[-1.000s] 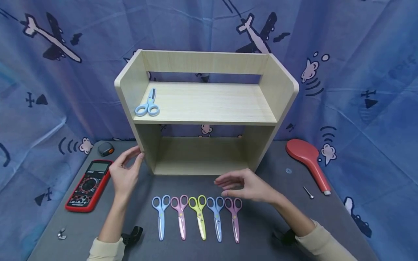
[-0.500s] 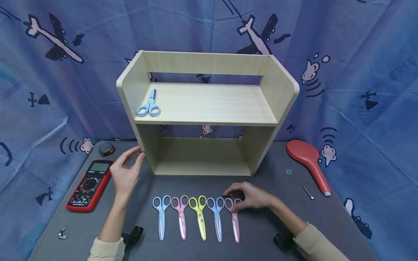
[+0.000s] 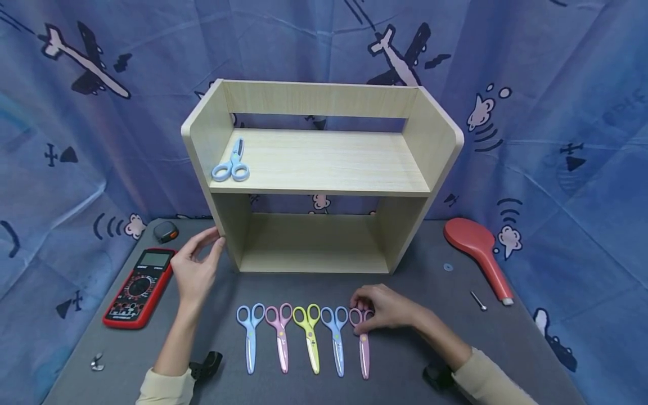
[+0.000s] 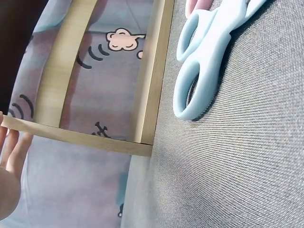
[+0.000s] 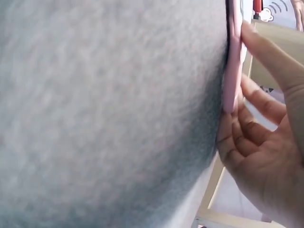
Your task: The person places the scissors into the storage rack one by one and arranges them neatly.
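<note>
Five small plastic-handled scissors lie in a near row on the grey bench (image 3: pixel 415 281), and we go left to right. Our left hand (image 3: pixel 194 269) rests relaxed fingers against the left wall of the pale wooden two-tier shelf (image 3: pixel 324 169), its grip loose around nothing. One light blue pair of scissors (image 3: pixel 231 163) sits on the upper tier; the lower is bare. Our right hand (image 3: pixel 387 308) pinches the handle loops of the mauve-pink scissors (image 3: pixel 363 340), rightmost in the row. We judge them light, stiff and smooth, best taken at the loops.

No text can be read anywhere (the markings on the red multimeter (image 3: pixel 136 287) are too small).
</note>
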`<action>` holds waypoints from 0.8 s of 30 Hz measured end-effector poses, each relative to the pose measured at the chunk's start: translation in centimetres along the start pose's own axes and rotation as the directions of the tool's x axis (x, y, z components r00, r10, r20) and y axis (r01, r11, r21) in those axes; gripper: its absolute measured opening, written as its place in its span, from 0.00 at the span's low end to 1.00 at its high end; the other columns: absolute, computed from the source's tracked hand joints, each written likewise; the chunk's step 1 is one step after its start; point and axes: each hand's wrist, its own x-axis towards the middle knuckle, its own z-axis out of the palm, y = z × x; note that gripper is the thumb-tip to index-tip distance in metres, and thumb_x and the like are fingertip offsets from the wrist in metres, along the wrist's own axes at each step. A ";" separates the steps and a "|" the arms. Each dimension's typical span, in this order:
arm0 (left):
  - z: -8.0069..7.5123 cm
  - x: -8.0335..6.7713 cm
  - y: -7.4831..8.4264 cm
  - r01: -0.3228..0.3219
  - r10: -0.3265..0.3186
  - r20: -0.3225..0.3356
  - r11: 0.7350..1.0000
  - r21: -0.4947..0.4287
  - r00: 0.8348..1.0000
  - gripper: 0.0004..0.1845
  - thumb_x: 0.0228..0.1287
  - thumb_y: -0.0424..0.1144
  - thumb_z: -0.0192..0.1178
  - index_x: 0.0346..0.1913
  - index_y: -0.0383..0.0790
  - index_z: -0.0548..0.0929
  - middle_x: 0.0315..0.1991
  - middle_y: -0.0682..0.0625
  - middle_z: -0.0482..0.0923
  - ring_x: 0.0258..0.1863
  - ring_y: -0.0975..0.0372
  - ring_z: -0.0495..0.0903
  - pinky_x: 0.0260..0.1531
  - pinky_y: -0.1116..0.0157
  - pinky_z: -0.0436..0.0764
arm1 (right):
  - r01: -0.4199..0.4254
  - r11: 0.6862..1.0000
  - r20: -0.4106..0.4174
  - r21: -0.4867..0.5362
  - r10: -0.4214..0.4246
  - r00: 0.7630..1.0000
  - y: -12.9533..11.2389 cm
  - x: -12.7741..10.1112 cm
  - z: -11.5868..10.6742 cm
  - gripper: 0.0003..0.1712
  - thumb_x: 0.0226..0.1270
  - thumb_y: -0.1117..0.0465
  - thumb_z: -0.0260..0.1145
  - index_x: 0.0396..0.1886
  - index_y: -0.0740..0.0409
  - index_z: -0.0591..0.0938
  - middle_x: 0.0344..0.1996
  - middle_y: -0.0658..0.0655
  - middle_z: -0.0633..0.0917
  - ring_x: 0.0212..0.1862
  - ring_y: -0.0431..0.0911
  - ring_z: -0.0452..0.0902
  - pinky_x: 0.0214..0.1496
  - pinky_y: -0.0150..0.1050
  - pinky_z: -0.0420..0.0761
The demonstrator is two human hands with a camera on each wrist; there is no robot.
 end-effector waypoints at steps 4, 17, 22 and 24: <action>0.0 0.0 0.0 0.001 -0.001 0.004 1.000 -0.005 1.000 0.16 0.71 0.27 0.71 0.60 0.32 0.89 0.54 0.33 0.90 0.49 0.77 0.88 0.49 0.80 0.87 | -0.043 0.999 -0.020 -0.027 0.042 0.999 -0.5 0.0 0.3 0.25 0.58 0.52 0.86 0.49 0.56 0.87 0.37 0.49 0.84 0.38 0.35 0.77 0.38 0.25 0.78; 0.0 0.0 0.1 -0.005 0.005 0.003 1.000 -0.030 1.000 0.16 0.70 0.26 0.71 0.58 0.32 0.89 0.53 0.32 0.90 0.48 0.76 0.88 0.49 0.79 0.87 | -0.111 0.992 -0.052 -0.067 0.108 0.993 -1.2 -0.2 0.8 0.22 0.57 0.57 0.82 0.50 0.55 0.86 0.37 0.49 0.83 0.37 0.35 0.74 0.36 0.26 0.76; 0.0 0.0 0.1 -0.007 0.007 0.002 1.000 -0.025 1.000 0.16 0.70 0.26 0.71 0.59 0.32 0.89 0.53 0.32 0.90 0.48 0.77 0.88 0.49 0.79 0.87 | -0.089 0.995 -0.024 -0.039 0.088 0.996 -1.0 -0.4 0.1 0.19 0.60 0.58 0.81 0.50 0.55 0.88 0.41 0.51 0.83 0.41 0.37 0.75 0.39 0.27 0.76; 0.0 0.0 0.1 -0.006 0.006 0.003 1.000 -0.025 1.000 0.16 0.70 0.26 0.71 0.59 0.32 0.89 0.53 0.32 0.90 0.48 0.77 0.88 0.49 0.79 0.87 | -0.079 0.997 0.010 -0.002 0.079 0.997 -0.8 -0.5 -0.3 0.18 0.61 0.58 0.81 0.50 0.54 0.88 0.41 0.50 0.84 0.41 0.37 0.76 0.39 0.27 0.77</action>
